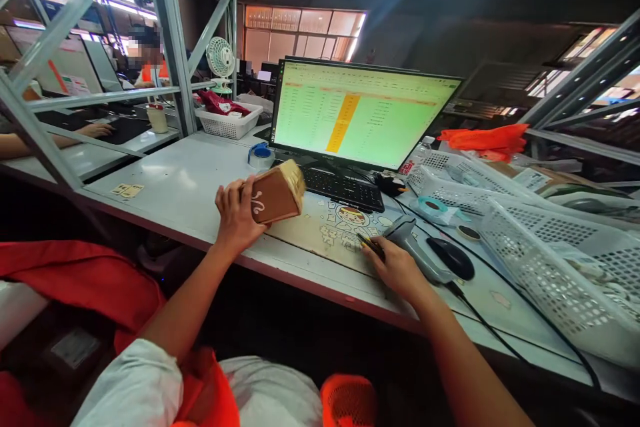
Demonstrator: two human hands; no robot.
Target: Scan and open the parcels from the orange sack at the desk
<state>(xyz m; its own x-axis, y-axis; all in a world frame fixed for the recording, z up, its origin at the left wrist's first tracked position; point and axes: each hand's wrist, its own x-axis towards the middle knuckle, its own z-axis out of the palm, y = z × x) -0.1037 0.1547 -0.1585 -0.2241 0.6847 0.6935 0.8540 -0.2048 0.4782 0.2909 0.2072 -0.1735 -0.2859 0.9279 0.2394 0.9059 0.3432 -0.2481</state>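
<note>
My left hand is wrapped round a brown box, tilted above the front of the desk. The box has a white curled mark on its broad side and a pale yellow end. Low over the desk mat, my right hand grips a slim black tool with yellow on it; pen or cutter, I cannot tell which. Just beyond that hand lies a grey handheld scanner with a cable. A black mouse sits to its right.
Behind the hands are a black keyboard and a lit monitor. A blue tape roll stands left of them. White baskets crowd the right side. A metal rack post rises at left, with a co-worker's hand beyond.
</note>
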